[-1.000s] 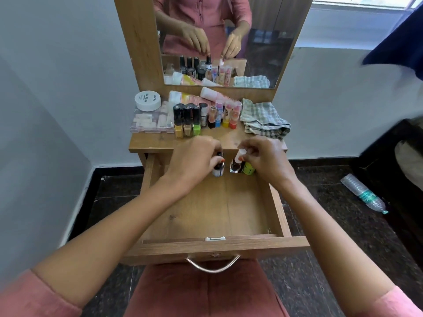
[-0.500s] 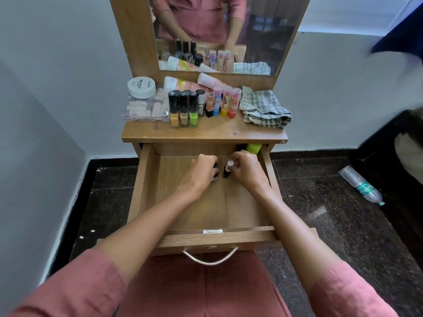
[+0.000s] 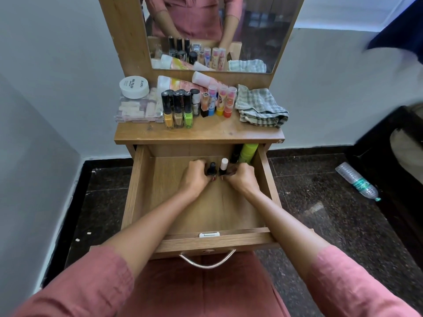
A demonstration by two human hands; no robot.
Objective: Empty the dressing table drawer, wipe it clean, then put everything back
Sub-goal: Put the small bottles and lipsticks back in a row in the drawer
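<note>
1. We are now seeing both hands lowered into the rear of the drawer (image 3: pixel 137 191); a second ago they were up by the tabletop (image 3: pixel 206 133) edge.
2. Fingers are hiding both bottle bodies, and the tabletop is cutting off a green bottle (image 3: pixel 248 153) in the back right corner.
3. The left hand (image 3: pixel 194 177) is gripping a black-capped bottle (image 3: pixel 211 169), the right hand (image 3: pixel 240 179) a white-capped bottle (image 3: pixel 223 164); the wooden drawer is standing pulled out.

- We see pale grey-white walls (image 3: pixel 57 65) behind and to the left of the wooden counter (image 3: pixel 206 133).
- The floor (image 3: pixel 320 213) is dark speckled stone, with a plastic bottle (image 3: pixel 357 181) lying on it at our right.
- Daylight enters by a window (image 3: pixel 343 10) at top right.
</note>
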